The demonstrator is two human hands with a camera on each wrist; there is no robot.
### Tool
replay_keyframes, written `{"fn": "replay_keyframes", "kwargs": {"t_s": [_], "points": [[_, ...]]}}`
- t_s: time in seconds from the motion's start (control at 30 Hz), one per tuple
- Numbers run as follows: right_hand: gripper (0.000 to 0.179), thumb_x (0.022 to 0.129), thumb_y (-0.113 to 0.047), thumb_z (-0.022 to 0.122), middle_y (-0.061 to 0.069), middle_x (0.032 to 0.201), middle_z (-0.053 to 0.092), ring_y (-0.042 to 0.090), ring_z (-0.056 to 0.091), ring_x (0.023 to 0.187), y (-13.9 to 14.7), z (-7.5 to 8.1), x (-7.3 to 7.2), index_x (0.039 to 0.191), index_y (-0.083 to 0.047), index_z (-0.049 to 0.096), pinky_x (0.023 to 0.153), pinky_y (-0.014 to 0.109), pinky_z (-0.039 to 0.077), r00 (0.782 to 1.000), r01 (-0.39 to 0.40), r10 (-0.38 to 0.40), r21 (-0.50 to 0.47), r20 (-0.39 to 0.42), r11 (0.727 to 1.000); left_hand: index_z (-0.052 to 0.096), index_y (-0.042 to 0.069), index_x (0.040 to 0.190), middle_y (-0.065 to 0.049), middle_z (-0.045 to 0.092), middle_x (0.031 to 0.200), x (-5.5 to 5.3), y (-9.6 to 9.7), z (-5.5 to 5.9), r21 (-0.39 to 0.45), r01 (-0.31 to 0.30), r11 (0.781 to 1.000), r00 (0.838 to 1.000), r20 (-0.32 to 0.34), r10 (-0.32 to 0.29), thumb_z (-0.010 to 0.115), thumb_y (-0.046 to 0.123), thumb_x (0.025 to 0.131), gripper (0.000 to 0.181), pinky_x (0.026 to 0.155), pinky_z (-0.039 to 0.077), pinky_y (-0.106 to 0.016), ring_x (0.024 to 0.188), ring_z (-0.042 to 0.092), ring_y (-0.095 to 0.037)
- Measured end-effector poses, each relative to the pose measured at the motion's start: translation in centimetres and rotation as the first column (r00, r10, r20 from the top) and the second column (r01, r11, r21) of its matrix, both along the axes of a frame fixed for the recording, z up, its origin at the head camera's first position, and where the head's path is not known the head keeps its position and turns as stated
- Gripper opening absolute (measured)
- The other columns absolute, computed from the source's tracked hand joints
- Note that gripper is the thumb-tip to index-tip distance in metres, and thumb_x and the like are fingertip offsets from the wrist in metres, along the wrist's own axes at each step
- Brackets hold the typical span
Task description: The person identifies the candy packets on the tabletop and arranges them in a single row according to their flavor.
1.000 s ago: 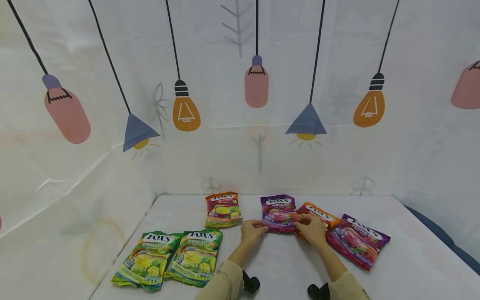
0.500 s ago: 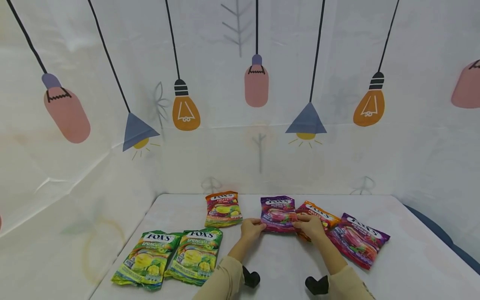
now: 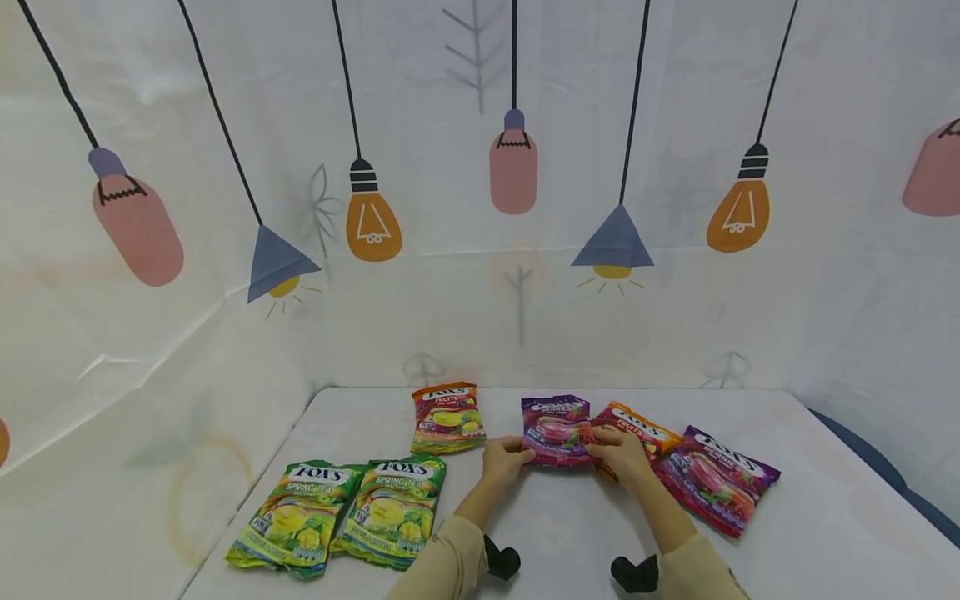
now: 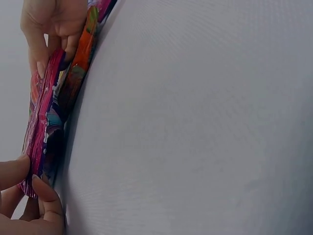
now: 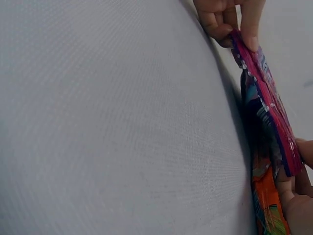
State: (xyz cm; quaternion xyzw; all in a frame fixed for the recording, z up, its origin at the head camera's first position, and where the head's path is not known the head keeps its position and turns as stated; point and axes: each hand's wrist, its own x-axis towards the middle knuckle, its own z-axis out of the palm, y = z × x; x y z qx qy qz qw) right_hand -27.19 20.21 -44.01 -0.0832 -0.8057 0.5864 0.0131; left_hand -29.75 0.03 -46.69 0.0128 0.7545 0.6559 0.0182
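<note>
A purple Fox's Berries candy bag [image 3: 557, 429] is held between both hands near the back middle of the table. My left hand [image 3: 502, 461] pinches its near left corner between thumb and fingers; the left wrist view shows this grip on the crimped pink edge [image 4: 40, 125]. The near right corner is pinched by my right hand [image 3: 624, 457]. In both wrist views that near edge sits raised off the table. Just right of it, partly behind my right hand, lies an orange Fox's Fruits bag [image 3: 637, 427]. The purple bag's underside is mostly hidden.
Another purple Fox's bag [image 3: 718, 482] lies tilted at the right, against the orange one. A second Fruits bag [image 3: 447, 419] lies at the back left. Two green Spring Tea bags [image 3: 296, 518] lie side by side at the front left of the white table [image 3: 555, 533].
The top of the purple bag in my hands has tipped slightly, so its logo looks flatter. My right hand has shifted slightly left. The other bags stay in place.
</note>
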Motion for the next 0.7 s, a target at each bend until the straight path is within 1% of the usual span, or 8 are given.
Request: {"fn": "replay_keyframes", "kwargs": {"t_s": [0.17, 0.3, 0.37, 0.4, 0.47, 0.53, 0.6, 0.7], "points": [[0.043, 0.090, -0.004, 0.059, 0.031, 0.144, 0.031, 0.047, 0.031, 0.128, 0.0, -0.4, 0.1, 0.129, 0.007, 0.048, 0.103, 0.054, 0.034, 1.000, 0.003, -0.003, -0.032, -0.010, 0.999, 0.068, -0.009, 0.105, -0.012, 0.069, 0.091, 0.3, -0.1, 0.1, 0.018, -0.002, 1.000, 1.000, 0.012, 0.002, 0.070, 0.000, 0.081, 0.025, 0.061, 0.052, -0.024, 0.071, 0.056, -0.010], [0.043, 0.089, -0.006, 0.060, 0.030, 0.143, 0.033, 0.044, 0.035, 0.126, 0.1, -0.6, 0.3, 0.129, 0.007, 0.049, 0.099, 0.047, 0.040, 1.000, -0.007, 0.006, -0.023, -0.026, 1.000, 0.067, -0.008, 0.107, -0.014, 0.068, 0.096, 0.6, -0.2, 0.1, 0.031, -0.002, 1.000, 1.000, 0.009, 0.002, 0.070, 0.002, 0.082, 0.027, 0.063, 0.052, -0.025, 0.074, 0.056, -0.011], [0.044, 0.089, -0.009, 0.061, 0.030, 0.140, 0.038, 0.039, 0.044, 0.116, 0.1, -0.6, 0.5, 0.129, 0.006, 0.051, 0.088, 0.038, 0.047, 0.999, -0.012, 0.012, 0.002, -0.036, 1.000, 0.067, -0.007, 0.108, -0.014, 0.068, 0.097, 0.9, -0.3, 0.2, 0.052, -0.002, 0.999, 1.000, 0.004, 0.001, 0.069, 0.002, 0.082, 0.028, 0.062, 0.051, -0.024, 0.075, 0.055, -0.011], [0.044, 0.089, -0.010, 0.062, 0.029, 0.138, 0.040, 0.036, 0.048, 0.110, 0.2, -0.7, 0.6, 0.129, 0.005, 0.051, 0.081, 0.034, 0.048, 0.999, -0.016, 0.016, 0.016, -0.040, 1.000, 0.067, -0.007, 0.108, -0.014, 0.067, 0.097, 1.0, -0.5, 0.2, 0.063, 0.000, 0.998, 1.000, 0.002, 0.000, 0.070, 0.002, 0.082, 0.028, 0.062, 0.051, -0.024, 0.075, 0.055, -0.012], [0.045, 0.088, -0.012, 0.063, 0.030, 0.137, 0.041, 0.031, 0.051, 0.100, 0.2, -0.7, 0.8, 0.129, 0.003, 0.052, 0.070, 0.029, 0.047, 0.999, -0.025, 0.027, 0.038, -0.047, 0.999, 0.067, -0.007, 0.108, -0.014, 0.067, 0.097, 1.2, -0.7, 0.2, 0.080, 0.005, 0.997, 1.000, -0.002, -0.005, 0.070, 0.001, 0.081, 0.028, 0.061, 0.050, -0.024, 0.075, 0.055, -0.011], [0.044, 0.089, -0.014, 0.063, 0.030, 0.136, 0.042, 0.026, 0.049, 0.094, 0.2, -0.8, 1.1, 0.129, 0.002, 0.052, 0.064, 0.026, 0.043, 0.998, -0.033, 0.035, 0.041, -0.044, 0.999, 0.067, -0.007, 0.108, -0.014, 0.067, 0.097, 1.4, -0.9, 0.1, 0.099, 0.011, 0.995, 1.000, -0.008, -0.010, 0.070, 0.000, 0.080, 0.029, 0.060, 0.050, -0.023, 0.075, 0.055, -0.011], [0.044, 0.090, -0.015, 0.063, 0.030, 0.138, 0.040, 0.028, 0.048, 0.102, 0.2, -0.8, 1.4, 0.129, 0.001, 0.052, 0.072, 0.027, 0.046, 0.998, -0.043, 0.044, 0.039, -0.042, 0.998, 0.066, -0.007, 0.108, -0.015, 0.067, 0.098, 1.6, -1.0, 0.1, 0.107, 0.017, 0.994, 1.000, -0.010, -0.016, 0.070, 0.001, 0.080, 0.029, 0.061, 0.050, -0.023, 0.076, 0.055, -0.011], [0.043, 0.091, -0.017, 0.062, 0.030, 0.139, 0.039, 0.035, 0.043, 0.116, 0.1, -0.6, 1.9, 0.129, 0.000, 0.052, 0.089, 0.037, 0.046, 0.997, -0.061, 0.063, 0.039, -0.049, 0.997, 0.066, -0.008, 0.108, -0.016, 0.068, 0.098, 1.9, -1.2, 0.2, 0.128, 0.029, 0.991, 0.999, -0.020, -0.027, 0.070, 0.000, 0.080, 0.029, 0.062, 0.050, -0.023, 0.076, 0.056, -0.011]]}}
